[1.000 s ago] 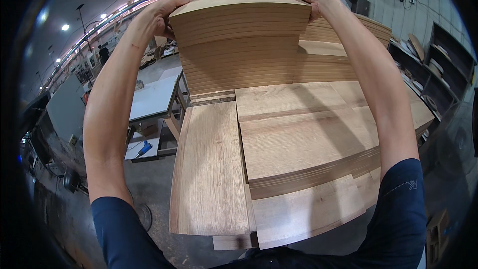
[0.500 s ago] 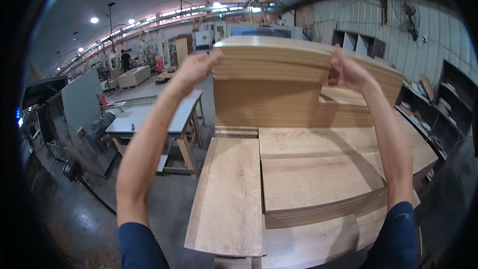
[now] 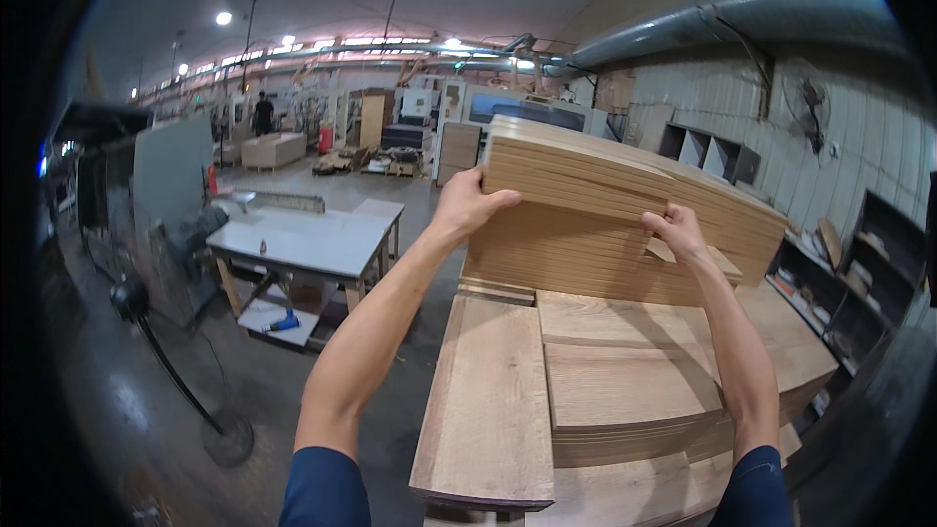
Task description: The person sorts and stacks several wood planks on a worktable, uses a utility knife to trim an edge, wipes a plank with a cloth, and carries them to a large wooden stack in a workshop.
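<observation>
A tall stack of light wood-grain boards [image 3: 571,171] stands in front of me, edges toward me. My left hand [image 3: 470,203] is closed around the left end of the upper boards, thumb along their front edges and fingers behind the corner. At the right end of that same upper group, my right hand [image 3: 678,230] grips with the thumb on the front, the fingers partly hidden. Nearer me lie lower piles: a single narrow board [image 3: 493,395] on the left and a layered pile of wider boards [image 3: 634,381] beside it.
To the left is a white-topped workbench [image 3: 307,239] with a blue power tool [image 3: 283,322] on its lower shelf. A black round stand base [image 3: 228,437] sits on the floor. Dark shelving [image 3: 864,263] lines the right. Far off, a person [image 3: 263,114] stands near machines.
My hands have come down from the stack's top corners and closed on the ends of its upper boards. My view has swung left, so the stack sits farther right.
</observation>
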Available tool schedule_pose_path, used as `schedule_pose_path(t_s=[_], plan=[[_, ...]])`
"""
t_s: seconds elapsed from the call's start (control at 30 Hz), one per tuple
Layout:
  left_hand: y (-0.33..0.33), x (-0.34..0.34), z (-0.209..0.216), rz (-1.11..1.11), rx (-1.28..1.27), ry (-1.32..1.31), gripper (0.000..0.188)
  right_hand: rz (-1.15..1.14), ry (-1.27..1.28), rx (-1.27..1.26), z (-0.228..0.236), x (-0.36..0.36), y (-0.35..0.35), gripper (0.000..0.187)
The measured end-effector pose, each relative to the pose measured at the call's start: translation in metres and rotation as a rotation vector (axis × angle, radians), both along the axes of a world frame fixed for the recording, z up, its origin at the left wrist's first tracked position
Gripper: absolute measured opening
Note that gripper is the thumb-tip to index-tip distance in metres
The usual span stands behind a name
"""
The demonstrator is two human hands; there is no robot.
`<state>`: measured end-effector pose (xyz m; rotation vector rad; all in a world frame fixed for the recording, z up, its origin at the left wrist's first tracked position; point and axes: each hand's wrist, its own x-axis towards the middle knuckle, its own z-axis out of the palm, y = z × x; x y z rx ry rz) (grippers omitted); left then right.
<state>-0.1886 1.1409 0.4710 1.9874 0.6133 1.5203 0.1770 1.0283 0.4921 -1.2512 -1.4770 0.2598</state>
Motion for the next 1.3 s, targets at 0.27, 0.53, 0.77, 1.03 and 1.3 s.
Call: schedule_pose_path(t_s=[0.27,0.53,0.77,1.03,1.3], plan=[[0.010,0.002,-0.002,0.117,-0.045,-0.010,0.052,-0.101,-0.100,-0.054,-0.004,0.009,0.004,0.018],[0.021,0.002,-0.002,0.051,-0.138,-0.082,0.048,-0.100,-0.011,-0.026,-0.007,-0.009,-0.001,0.020],[0.021,0.007,-0.004,0.074,-0.137,-0.119,0.046,-0.099,0.012,-0.050,-0.007,-0.011,-0.002,0.019],[0.018,0.006,-0.026,-0.038,-0.018,-0.220,0.072,0.186,0.319,-0.107,-0.005,-0.009,0.005,0.066],[0.049,0.004,-0.049,-0.280,-0.091,-0.143,0.100,0.338,0.690,-0.017,0.000,-0.024,0.025,0.088]])
